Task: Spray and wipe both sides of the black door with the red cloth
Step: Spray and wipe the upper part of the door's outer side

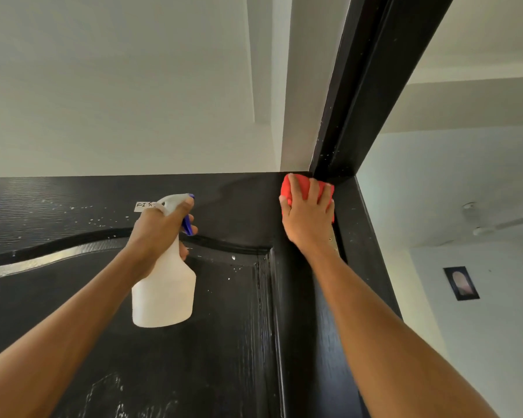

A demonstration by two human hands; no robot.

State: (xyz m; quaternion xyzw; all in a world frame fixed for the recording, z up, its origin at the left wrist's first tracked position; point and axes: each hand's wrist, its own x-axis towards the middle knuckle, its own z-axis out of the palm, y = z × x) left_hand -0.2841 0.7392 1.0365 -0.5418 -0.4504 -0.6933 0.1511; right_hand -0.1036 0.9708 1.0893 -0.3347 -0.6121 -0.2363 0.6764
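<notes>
From my head camera, I look up at the top corner of the black door [230, 312], where it meets the black frame [366, 86].

My left hand [160, 227] is wrapped around the neck of a white bottle [163, 294]. The thumb lies over the top of the spray head, and my fingers curl in front around the blue trigger [188, 225]. The nozzle points right, along the door's top strip. The bottle hangs upright in front of the raised panel, just below the curved moulding [73, 242].

My right hand [307, 215] presses the red cloth [299, 185] flat against the door's upper right corner, right under the frame. The fingers are spread and bent slightly over the bunched cloth, which shows above and between them and at the right edge of the palm.

White specks dot the door's upper face and the frame. A small white label [144, 206] with handwriting sits on the door, partly hidden behind the spray head. Past the door's edge on the right, a dark picture [461, 283] hangs on a pale wall.
</notes>
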